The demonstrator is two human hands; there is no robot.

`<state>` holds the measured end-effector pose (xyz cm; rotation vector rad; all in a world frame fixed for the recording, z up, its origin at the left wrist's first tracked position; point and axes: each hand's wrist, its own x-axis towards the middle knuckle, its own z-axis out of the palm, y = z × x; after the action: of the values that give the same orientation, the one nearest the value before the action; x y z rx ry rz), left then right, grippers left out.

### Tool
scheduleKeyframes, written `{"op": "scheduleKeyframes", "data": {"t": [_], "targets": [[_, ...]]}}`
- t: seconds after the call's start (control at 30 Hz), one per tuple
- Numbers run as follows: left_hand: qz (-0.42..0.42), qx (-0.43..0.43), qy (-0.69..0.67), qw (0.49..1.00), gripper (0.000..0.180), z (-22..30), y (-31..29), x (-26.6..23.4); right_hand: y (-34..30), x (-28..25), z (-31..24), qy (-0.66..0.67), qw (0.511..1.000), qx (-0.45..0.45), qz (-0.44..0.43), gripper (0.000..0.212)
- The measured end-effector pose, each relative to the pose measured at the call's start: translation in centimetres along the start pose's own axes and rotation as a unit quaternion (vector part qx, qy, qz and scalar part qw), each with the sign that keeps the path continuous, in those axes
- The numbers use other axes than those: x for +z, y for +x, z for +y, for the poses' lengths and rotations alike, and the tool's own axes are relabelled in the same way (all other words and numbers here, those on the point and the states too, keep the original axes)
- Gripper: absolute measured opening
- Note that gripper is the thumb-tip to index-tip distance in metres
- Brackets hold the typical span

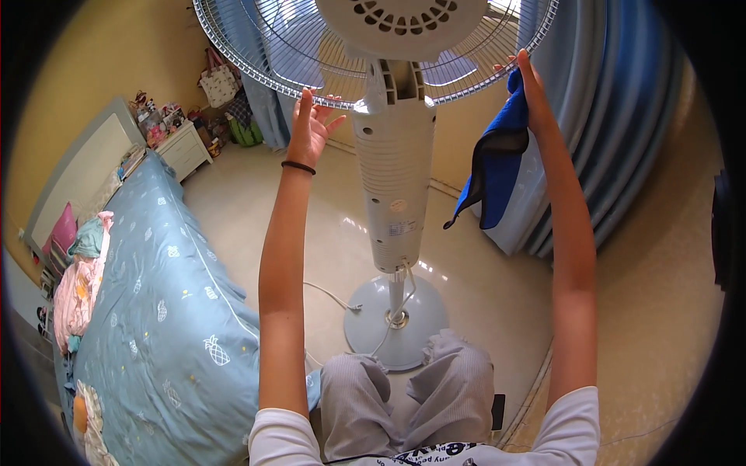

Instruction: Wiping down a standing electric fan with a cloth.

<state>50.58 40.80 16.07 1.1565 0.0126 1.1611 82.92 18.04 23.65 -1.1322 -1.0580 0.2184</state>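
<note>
A white standing fan rises in front of me, seen from the back, with its round wire grille cut off by the upper edge. My left hand is at the grille's lower left rim, fingers spread and the fingertips against or very near the wires. At the lower right rim, my right hand grips a blue cloth with a dark edging. The cloth hangs down from it, and some of that hand's fingers are hidden behind the rim.
The fan's round base stands on the pale floor, a white cord beside it. A bed with a blue pineapple-print cover lies left. Blue-grey curtain-like folds hang right. A white nightstand stands far left.
</note>
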Motion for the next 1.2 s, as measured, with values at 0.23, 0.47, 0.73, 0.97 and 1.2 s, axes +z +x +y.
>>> {"op": "scheduleKeyframes", "data": {"t": [0.23,0.47,0.73,0.97,1.2], "targets": [[0.051,-0.056,0.023,0.997,0.072,-0.4,-2.9,-0.9,-0.3,0.7,-0.3,-0.066,0.996,0.051,0.009,0.090],[0.138,-0.066,0.061,0.986,0.085,-0.7,-7.3,1.4,-0.2,1.5,0.8,-0.064,0.996,0.056,0.038,0.108],[0.153,-0.043,0.068,0.985,0.076,-0.2,-9.1,1.9,-0.7,2.0,2.5,-0.086,0.988,0.122,-0.034,0.095],[0.149,-0.039,0.081,0.985,0.075,0.2,-9.4,0.9,-5.1,4.7,1.4,-0.076,0.995,0.059,-0.035,0.074],[0.162,-0.054,0.061,0.983,0.070,0.4,-10.7,0.3,-11.5,5.6,-2.6,-0.090,0.993,0.014,-0.078,0.034]]}}
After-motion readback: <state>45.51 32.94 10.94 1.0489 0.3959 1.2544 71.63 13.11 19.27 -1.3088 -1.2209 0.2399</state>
